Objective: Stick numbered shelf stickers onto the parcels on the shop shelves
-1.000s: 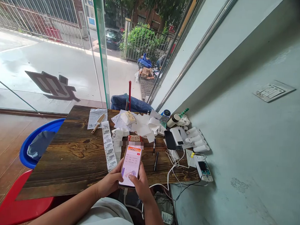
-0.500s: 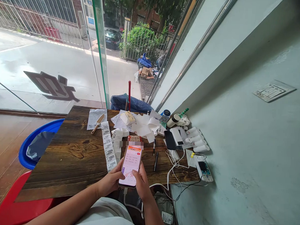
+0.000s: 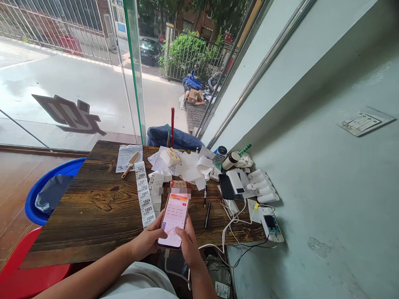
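Observation:
A smartphone point(image 3: 174, 216) with a lit pinkish-white screen is held upright between both hands above the table's front edge, and a white cable runs from its lower end. My left hand point(image 3: 147, 241) wraps its left side, thumb over the lower screen. On the right side my right hand point(image 3: 189, 243) grips it the same way, its thumb over the lower screen too. Beside my left hand lies a strip of numbered paper tickets point(image 3: 144, 194). To the right of the phone rest two dark pens, one a black pen point(image 3: 207, 215). A red packet point(image 3: 179, 184) lies just beyond the phone.
On the dark wooden table point(image 3: 96, 198) are a knife point(image 3: 130, 165), loose papers point(image 3: 189, 166), another black phone point(image 3: 226, 186), white paper rolls point(image 3: 262, 186), tangled cables and a card terminal point(image 3: 271, 224). A red chair point(image 3: 28, 270) and blue bin point(image 3: 34, 205) stand left; a wall rises right.
Both hands keep hold of the phone in practically the same place. Outside, a crouching figure shows more clearly by the boxes. The view has shifted very slightly.

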`<state>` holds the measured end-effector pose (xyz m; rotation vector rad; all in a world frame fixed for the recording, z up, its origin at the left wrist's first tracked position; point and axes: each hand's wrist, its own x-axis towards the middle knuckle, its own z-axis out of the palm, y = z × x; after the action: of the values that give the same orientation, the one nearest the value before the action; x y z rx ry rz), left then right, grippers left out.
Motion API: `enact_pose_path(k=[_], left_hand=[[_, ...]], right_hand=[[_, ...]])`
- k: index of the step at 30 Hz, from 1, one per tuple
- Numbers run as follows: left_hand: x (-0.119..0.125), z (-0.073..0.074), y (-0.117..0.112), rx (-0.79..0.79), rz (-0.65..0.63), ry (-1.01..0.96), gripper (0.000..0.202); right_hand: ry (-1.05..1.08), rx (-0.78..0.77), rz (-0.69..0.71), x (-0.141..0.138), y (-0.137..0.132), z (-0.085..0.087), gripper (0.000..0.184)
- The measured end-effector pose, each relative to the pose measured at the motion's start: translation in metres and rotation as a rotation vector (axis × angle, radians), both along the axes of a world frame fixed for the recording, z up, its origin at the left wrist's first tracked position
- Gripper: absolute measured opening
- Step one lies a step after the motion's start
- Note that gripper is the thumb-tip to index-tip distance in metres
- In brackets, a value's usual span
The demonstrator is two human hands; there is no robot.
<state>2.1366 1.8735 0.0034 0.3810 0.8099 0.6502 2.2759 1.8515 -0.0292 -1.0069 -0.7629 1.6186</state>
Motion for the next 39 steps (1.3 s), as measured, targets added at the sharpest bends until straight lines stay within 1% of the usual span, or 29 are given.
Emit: enact_pose_path(k=[3, 7, 11, 13, 15, 17, 21, 24, 27, 30, 35, 38, 39], left_hand=[[0.0, -0.007, 0.0, 0.016, -0.011, -0.009, 0.115], [-0.001, -0.019, -0.001, 0.021, 0.008, -0.069, 0.115], [-0.003, -0.027, -0.001, 0.082, -0.013, -0.13, 0.117], [-0.003, -0.028, -0.001, 0.105, -0.017, -0.115, 0.119], [-0.003, -0.028, -0.001, 0.095, -0.013, -0.09, 0.119], [-0.003, -0.027, -0.001, 0.07, -0.007, -0.085, 0.117], [-0.003, -0.029, -0.003, 0.069, -0.019, -0.104, 0.119], [-0.003, -0.031, -0.005, 0.086, -0.033, -0.112, 0.119], [-0.003, -0.032, -0.006, 0.062, -0.037, -0.108, 0.12], [-0.005, -0.03, -0.006, 0.053, -0.03, -0.12, 0.119], [-0.005, -0.025, -0.007, 0.08, 0.006, -0.157, 0.114], [-0.005, -0.025, -0.007, 0.097, -0.018, -0.179, 0.113], [-0.005, -0.026, -0.007, 0.099, -0.023, -0.186, 0.113]], right_hand=[[-0.001, -0.013, 0.002, 0.0, 0.001, 0.002, 0.053], [-0.023, -0.026, 0.012, 0.002, 0.001, 0.011, 0.06], [-0.025, -0.044, 0.019, 0.003, 0.0, 0.015, 0.062], [-0.014, -0.044, 0.014, 0.004, 0.002, 0.013, 0.06], [-0.029, -0.055, 0.005, 0.005, 0.007, 0.01, 0.05], [-0.078, -0.079, -0.019, 0.005, 0.015, 0.011, 0.045], [-0.19, -0.125, -0.136, 0.002, 0.031, 0.019, 0.051], [-0.22, -0.164, -0.203, -0.002, 0.035, 0.024, 0.052], [-0.197, -0.154, -0.268, -0.006, 0.031, 0.02, 0.055], [-0.215, -0.149, -0.344, -0.01, 0.024, 0.011, 0.055], [-0.199, -0.204, -0.354, -0.013, 0.019, -0.001, 0.049], [-0.217, -0.207, -0.385, -0.012, 0.017, -0.003, 0.046], [-0.214, -0.195, -0.371, -0.011, 0.017, -0.003, 0.045]])
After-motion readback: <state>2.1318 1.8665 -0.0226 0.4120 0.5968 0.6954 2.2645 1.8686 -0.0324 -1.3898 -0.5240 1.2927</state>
